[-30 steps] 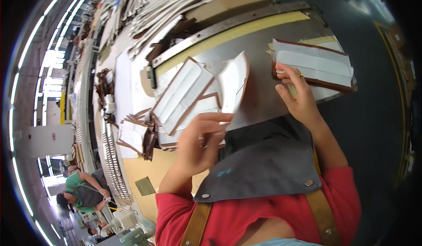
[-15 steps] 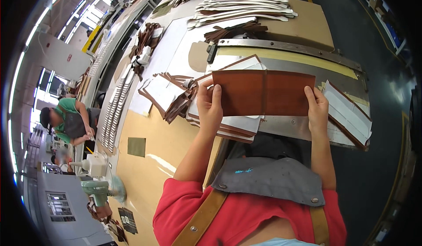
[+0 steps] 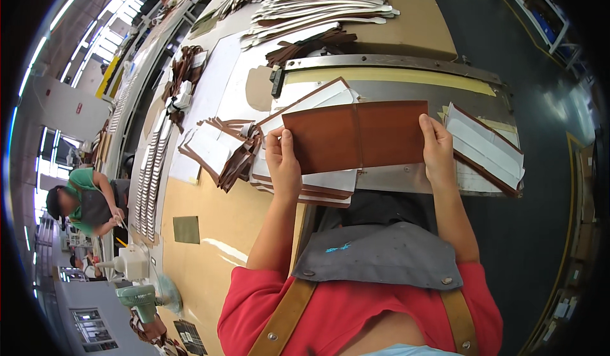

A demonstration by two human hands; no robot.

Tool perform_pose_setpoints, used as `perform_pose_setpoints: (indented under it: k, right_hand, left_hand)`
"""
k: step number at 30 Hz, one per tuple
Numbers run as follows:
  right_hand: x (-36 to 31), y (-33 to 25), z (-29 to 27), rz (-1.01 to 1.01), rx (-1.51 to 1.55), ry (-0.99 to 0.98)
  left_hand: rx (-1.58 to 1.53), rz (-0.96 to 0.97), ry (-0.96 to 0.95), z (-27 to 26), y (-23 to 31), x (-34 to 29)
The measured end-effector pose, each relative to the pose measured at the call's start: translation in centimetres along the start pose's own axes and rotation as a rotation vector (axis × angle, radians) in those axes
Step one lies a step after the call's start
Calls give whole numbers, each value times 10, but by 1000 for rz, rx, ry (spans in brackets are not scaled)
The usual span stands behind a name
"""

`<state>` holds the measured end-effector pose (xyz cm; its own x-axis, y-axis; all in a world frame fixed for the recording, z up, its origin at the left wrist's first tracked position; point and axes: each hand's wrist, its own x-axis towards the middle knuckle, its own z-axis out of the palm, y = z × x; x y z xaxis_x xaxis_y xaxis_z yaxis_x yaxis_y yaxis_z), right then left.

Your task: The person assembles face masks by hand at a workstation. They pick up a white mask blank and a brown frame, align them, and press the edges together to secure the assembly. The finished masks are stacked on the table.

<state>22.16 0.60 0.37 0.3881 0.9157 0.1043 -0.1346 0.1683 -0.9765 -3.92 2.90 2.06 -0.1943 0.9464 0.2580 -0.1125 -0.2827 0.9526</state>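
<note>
Pinched between thumb and fingers at each end, the brown panel [image 3: 391, 133] hung in the air in a two-handed grip, the left hand [image 3: 283, 168] on its left edge and the right hand [image 3: 438, 152] on its upper right corner. It was spread nearly flat above the metal plate [image 3: 406, 92], its plain brown face up and a line crossing its middle. The step in hand looked like checking or positioning the piece; the next move seemed to call for both ends travelling together so it stayed flat. Beneath its left part lay a white-faced stack [image 3: 333, 181]; to its right, another white-faced pile [image 3: 486, 146]. Farther out, pale straps [image 3: 324, 9] lay beyond the plate on the worktop [image 3: 216, 222].
</note>
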Motion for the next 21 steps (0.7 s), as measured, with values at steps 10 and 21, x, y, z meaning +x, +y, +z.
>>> perform_pose_setpoints:
  k: [10, 21]
  right_hand:
    - [1, 1, -3, -32, -143, 12]
    - [-17, -26, -34, -44, -229, -25]
  left_hand:
    - [43, 59, 97, -5, 2, 5]
    - [520, -15, -751, 78, 112, -38]
